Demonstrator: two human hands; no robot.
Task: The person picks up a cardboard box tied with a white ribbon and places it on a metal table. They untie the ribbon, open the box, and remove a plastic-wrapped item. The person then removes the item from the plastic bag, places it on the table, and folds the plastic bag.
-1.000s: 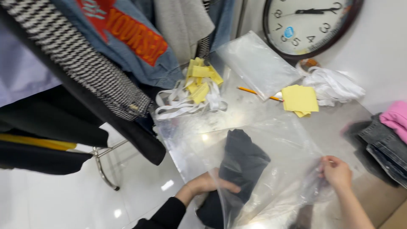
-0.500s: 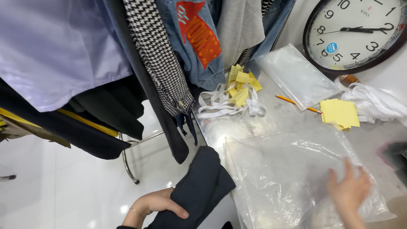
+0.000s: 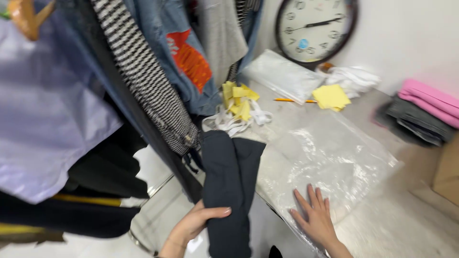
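Left hand [image 3: 198, 222] gripped the folded dark garment [image 3: 228, 186] and held it upright off the table's near edge. Half a second earlier it lay lower, beside the bag; a second earlier it sat inside the bag. So the garment had come out of the bag and been lifted clear. Right hand [image 3: 315, 217] lay flat, fingers spread, pressing the clear bag [image 3: 330, 162] down on the table [image 3: 406, 224]; it grasped nothing. Bag looked empty. Farther back: yellow slips [image 3: 239, 100] on white straps, a pencil [image 3: 287, 100], more yellow notes [image 3: 331, 97]. Clock [image 3: 315, 26] against the wall. Hanging clothes [image 3: 143, 81] at left.
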